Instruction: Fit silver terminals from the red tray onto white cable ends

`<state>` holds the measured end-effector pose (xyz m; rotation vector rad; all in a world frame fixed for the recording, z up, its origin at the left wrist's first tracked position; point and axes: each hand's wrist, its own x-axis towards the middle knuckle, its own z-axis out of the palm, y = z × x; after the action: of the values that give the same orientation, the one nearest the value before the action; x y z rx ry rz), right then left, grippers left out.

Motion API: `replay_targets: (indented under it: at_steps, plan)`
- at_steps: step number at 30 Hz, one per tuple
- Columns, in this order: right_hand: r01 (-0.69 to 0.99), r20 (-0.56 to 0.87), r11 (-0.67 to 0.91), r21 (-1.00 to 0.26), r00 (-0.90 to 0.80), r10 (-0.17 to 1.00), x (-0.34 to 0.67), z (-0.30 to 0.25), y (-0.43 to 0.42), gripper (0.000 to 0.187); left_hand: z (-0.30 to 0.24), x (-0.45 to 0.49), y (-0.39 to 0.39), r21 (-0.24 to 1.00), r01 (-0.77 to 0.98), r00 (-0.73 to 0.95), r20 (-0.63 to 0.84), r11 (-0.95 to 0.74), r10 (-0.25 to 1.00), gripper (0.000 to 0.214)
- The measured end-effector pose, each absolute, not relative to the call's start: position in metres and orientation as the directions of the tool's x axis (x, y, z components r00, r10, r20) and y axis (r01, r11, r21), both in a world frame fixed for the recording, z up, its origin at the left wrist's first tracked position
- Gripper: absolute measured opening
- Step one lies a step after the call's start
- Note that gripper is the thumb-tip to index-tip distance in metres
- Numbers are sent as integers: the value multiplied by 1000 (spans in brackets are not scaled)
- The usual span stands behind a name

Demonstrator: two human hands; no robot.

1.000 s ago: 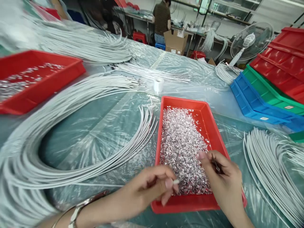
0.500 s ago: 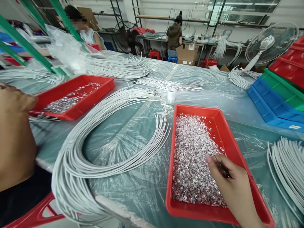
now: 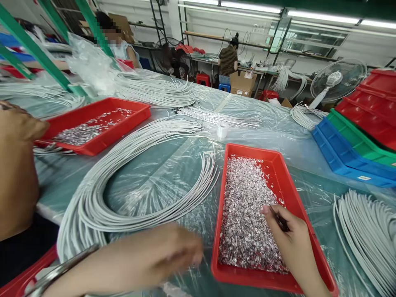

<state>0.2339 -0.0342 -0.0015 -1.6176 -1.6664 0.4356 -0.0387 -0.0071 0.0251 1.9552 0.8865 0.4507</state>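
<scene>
My right hand (image 3: 286, 231) is closed around a slim dark tool (image 3: 280, 220), mostly hidden in the palm. Thumb and fingertips are close over a mass of small shiny metal pieces (image 3: 247, 206) in a red tray (image 3: 289, 177). Left of this tray, my left hand (image 3: 177, 247) reaches in over the table, smeared by motion, so its fingers cannot be made out. A metal bracelet (image 3: 62, 270) circles its wrist. Beneath and beyond that arm lies a large curved bundle of grey-white cables (image 3: 93, 198), its loose ends pointing at the tray.
At far left a co-worker's arm (image 3: 18, 165) rests by another red tray (image 3: 130, 111) of metal pieces. A white roll (image 3: 222, 130) stands behind my tray. On the right are stacked bins (image 3: 349, 152) and another cable bundle (image 3: 368, 239). More cables (image 3: 154, 93) lie farther back.
My left hand has come into view from the lower left, moving over the cables. My right hand stays over the metal pieces. The view has tilted slightly upward.
</scene>
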Motion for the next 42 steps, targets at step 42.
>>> replay_targets:
  at_steps: [42]
  plan:
    - [579, 237, 204, -790, -19, 971, 207, -1, -58, 22, -15, 47, -1, 970, 117, 576, 108, -212, 811, 26]
